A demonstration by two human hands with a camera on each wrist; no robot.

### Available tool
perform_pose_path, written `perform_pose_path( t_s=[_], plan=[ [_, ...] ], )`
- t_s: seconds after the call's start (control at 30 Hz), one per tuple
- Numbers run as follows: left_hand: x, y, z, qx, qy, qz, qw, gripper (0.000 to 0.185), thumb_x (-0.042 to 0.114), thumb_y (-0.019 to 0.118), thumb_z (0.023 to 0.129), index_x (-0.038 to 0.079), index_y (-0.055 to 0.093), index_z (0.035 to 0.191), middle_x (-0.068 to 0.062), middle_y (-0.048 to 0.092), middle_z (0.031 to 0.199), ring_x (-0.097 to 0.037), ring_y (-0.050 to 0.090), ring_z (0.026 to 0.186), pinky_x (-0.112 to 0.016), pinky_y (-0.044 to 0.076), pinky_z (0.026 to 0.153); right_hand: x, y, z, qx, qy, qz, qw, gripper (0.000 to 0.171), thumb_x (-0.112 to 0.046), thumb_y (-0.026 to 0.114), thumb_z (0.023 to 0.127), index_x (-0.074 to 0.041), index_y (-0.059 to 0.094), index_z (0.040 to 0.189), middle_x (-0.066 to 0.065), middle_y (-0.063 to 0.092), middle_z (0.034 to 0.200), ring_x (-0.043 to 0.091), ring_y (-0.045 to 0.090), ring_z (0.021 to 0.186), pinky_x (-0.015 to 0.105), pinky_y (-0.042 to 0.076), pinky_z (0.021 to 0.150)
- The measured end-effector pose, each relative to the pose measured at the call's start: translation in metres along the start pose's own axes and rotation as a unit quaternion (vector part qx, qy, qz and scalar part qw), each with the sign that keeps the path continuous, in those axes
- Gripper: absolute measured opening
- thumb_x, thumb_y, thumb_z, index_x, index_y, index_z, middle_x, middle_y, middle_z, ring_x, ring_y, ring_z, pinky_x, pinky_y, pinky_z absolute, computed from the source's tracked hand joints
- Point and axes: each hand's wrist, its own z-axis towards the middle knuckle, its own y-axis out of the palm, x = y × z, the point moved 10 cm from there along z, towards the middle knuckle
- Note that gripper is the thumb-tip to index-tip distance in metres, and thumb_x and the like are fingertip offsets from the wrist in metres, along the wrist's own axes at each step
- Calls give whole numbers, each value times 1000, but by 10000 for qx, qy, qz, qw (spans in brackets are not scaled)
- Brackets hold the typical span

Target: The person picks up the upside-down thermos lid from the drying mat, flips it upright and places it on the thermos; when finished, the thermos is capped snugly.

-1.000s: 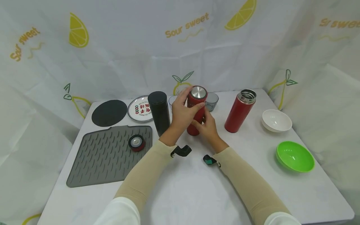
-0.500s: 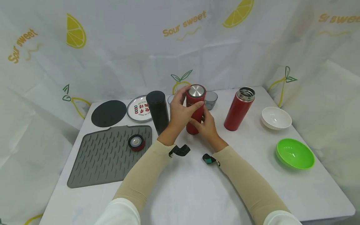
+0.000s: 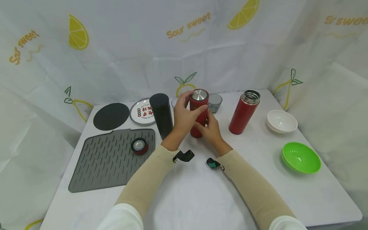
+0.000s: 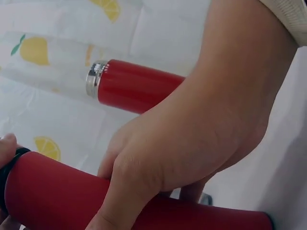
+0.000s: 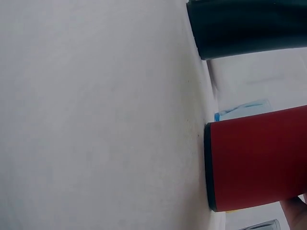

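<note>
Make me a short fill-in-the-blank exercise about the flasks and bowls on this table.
1. The left hand and right hand grip a flask whose colour is ____.
2. The open red flask stands without its ____.
3. The loose cap lies on the grey ____.
4. Nearer the camera than the white bowl sits a bowl coloured ____.

Missing words: red; cap; mat; green

White tabletop (image 3: 187, 198) before me, its far edge meeting a draped white backdrop (image 3: 138, 64) printed with lemon slices, leafy lemons and "Sour sweet" in yellow. The cloth wraps past both far corners and down the left and right edges. Light even, soft shadows; probably overhead, source unseen.
</note>
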Motion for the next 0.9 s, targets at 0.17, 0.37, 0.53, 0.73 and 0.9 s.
perform_pose_path(
  t_s=[0.17,0.37,0.53,0.73,0.9],
  plan=[
    [-4,2,2,-294,-49,-229,9993,67,18,84,78,7,52,135,-4,54,132,-12,49,126,-27,35,107,18,0,3,29,27,73,10000,65,-17,71,90,-5,37,144,14,52,134,29,52,122,47,43,100],
    [-23,-10,-9,242,-459,-1185,9916,76,5,77,83,8,36,146,-9,42,144,-25,48,129,-36,39,105,44,4,7,44,163,129,9998,69,-30,74,88,-14,39,145,4,54,134,21,53,121,45,43,101],
    [-10,-8,-23,462,11,-967,9942,48,2,51,100,2,34,145,-12,42,144,-25,42,134,-38,35,108,42,0,7,149,37,86,9998,66,-23,74,88,-12,40,144,7,54,133,23,52,122,47,43,101],
    [2,15,-9,-228,-258,-165,9993,78,36,66,91,13,23,152,-5,43,143,-14,42,130,-40,41,103,44,1,6,59,176,-62,9998,68,-19,71,89,-15,37,147,7,50,138,23,48,126,47,40,103],
    [-8,24,8,-696,-497,383,9956,94,46,79,79,16,27,152,-5,47,138,-17,49,120,-35,50,92,47,4,5,-7,193,-109,9998,66,-24,72,89,-16,38,145,7,50,136,23,50,125,45,42,102]
  ],
)
